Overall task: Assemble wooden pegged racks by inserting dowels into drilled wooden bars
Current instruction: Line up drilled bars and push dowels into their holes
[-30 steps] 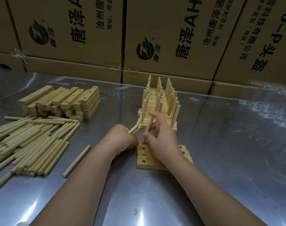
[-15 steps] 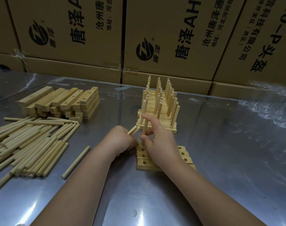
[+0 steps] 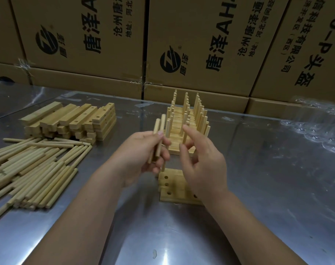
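- mid frame, left hand (image 3: 141, 153) is gripping two dowels (image 3: 162, 124), fingers hiding their lower ends
- right hand (image 3: 204, 165) is hovering loose, holding nothing, covering half the drilled bars (image 3: 174, 180)

Bare forearms (image 3: 76, 217) from lower frame edge, no sleeves in view. Left hand (image 3: 143, 150), right hand (image 3: 204, 159): nails trimmed short.

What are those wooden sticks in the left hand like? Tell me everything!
Two pale round wooden dowels can be seen, smooth and plain, with flat-cut ends. They sit side by side, nearly upright, leaning slightly to the right. The left hand pinches them around the middle, so their tops poke out above its fingers. They hang in the air over the shiny metal table, touching only that hand.
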